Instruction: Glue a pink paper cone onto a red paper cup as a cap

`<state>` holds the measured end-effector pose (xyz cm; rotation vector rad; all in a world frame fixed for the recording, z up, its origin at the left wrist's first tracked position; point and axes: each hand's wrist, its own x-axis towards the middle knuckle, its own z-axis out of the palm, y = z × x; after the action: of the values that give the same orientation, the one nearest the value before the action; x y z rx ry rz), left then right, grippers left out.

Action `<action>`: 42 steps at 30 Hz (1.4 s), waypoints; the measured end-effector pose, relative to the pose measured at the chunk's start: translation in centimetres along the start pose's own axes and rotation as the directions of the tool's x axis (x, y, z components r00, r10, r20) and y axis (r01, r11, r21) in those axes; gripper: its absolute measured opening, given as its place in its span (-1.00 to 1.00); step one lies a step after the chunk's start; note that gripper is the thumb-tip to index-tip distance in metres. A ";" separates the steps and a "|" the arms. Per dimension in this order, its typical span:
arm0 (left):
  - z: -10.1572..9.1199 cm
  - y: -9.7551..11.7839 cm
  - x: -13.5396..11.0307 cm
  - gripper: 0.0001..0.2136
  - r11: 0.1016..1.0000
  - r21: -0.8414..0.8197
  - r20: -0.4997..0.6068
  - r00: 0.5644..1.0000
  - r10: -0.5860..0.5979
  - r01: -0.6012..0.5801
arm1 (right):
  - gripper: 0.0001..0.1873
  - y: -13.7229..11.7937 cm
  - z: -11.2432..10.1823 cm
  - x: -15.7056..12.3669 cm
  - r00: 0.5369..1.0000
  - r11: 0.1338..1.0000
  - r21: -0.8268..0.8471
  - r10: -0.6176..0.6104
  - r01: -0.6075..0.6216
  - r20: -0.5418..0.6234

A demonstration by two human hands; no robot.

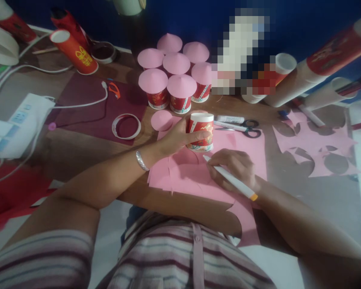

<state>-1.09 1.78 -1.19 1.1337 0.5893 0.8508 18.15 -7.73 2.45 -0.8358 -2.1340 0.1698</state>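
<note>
My left hand (179,138) is closed round a red patterned paper cup (202,130) that stands on pink paper sheets (180,174). In my right hand (236,166) is a white marker pen (231,180) with a yellow end, its tip pointing toward the cup's base. Beside my left hand lies a pink paper disc (161,120). Just behind the cup are black-handled scissors (252,129) and a white tube (228,119). Farther back, several red cups (180,103) stand grouped under pink paper cones (176,63).
Cut-out pink paper scraps (315,146) lie at the right. A tape roll (126,126) rests on a dark red sheet (99,96) at the left, near a white cable and a white power strip (21,124). Cardboard tubes (301,80) lean at the back right.
</note>
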 end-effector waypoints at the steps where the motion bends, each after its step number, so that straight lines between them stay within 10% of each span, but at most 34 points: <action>1: 0.0 0.0 0.0 -0.43 1.000 -0.002 -0.002 1.000 -0.003 0.003 | -0.81 0.0 0.0 0.0 1.000 1.000 -0.003 -0.007 0.007 -0.001; 42: 0.5 0.8 -0.3 -0.63 0.995 -0.097 0.024 0.999 -0.035 0.037 | -0.77 0.0 0.2 -0.2 0.991 0.989 -0.064 -0.136 0.134 -0.019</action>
<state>-1.14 1.42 -0.28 1.0402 0.5422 0.8263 18.10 -7.85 2.20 -0.7221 -2.1752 0.0235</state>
